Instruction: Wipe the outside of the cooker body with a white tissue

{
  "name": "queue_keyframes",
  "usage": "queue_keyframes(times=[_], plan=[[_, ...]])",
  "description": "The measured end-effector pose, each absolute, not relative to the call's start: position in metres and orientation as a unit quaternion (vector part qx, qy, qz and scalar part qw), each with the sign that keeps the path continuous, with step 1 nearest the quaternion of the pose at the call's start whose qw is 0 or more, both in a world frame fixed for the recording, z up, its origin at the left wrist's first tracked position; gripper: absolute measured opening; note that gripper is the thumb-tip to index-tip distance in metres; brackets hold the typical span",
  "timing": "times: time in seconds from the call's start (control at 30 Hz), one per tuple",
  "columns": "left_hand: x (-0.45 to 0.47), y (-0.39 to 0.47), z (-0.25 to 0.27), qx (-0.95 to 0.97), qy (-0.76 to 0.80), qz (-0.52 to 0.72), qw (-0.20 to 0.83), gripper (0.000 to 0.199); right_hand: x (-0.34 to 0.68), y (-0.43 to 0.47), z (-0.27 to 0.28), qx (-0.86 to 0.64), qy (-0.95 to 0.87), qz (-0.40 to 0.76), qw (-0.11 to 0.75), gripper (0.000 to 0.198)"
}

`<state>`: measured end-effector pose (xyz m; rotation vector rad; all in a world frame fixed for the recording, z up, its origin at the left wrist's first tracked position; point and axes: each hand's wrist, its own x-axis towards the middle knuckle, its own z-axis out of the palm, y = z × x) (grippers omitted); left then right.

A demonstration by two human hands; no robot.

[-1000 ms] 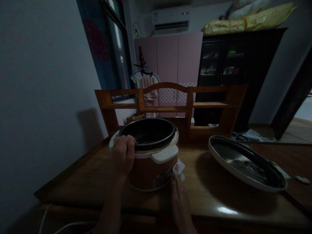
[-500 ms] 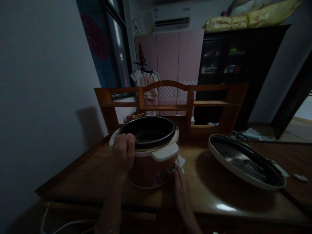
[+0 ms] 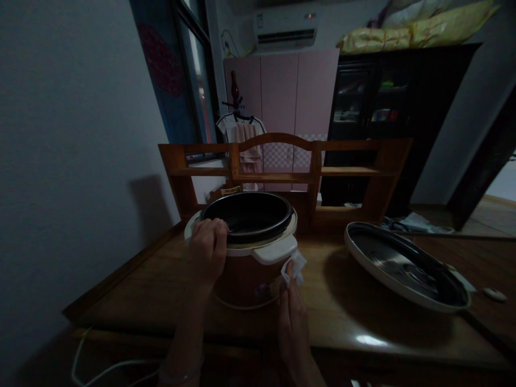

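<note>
A rice cooker [image 3: 242, 277] with a brown body and a cream rim stands on the wooden desk [image 3: 161, 285]. Its dark inner pot [image 3: 250, 207] sits in the top, uncovered. My left hand [image 3: 208, 247] is closed over the near left rim of the cooker and pot, fingers curled inward. Against the cooker's front right side, below the cream handle [image 3: 278, 251], my right hand [image 3: 293, 312] presses a crumpled white tissue [image 3: 297, 266] under its fingers. The cooker's lid [image 3: 407, 269] lies upside down on the desk to the right.
A wooden shelf rack [image 3: 282, 177] rises along the desk's back edge. The wall [image 3: 80, 161] is close on the left. A white cable [image 3: 116, 368] hangs at the lower left. A small white object [image 3: 495, 294] lies right of the lid.
My right hand has slid slightly left along the cooker's side with the tissue, of which more now shows. My left hand keeps its hold on the rim.
</note>
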<state>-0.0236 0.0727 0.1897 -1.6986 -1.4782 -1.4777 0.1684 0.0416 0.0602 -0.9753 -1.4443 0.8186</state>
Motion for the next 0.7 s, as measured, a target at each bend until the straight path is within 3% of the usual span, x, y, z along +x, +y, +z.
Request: queue_keyframes(times=[0.7], plan=[[-0.024, 0.073, 0.190, -0.615, -0.541, -0.528, 0.223, 0.033, 0.173, 0.051, 0.051, -0.420, -0.583, 0.377, 0.585, 0.056]])
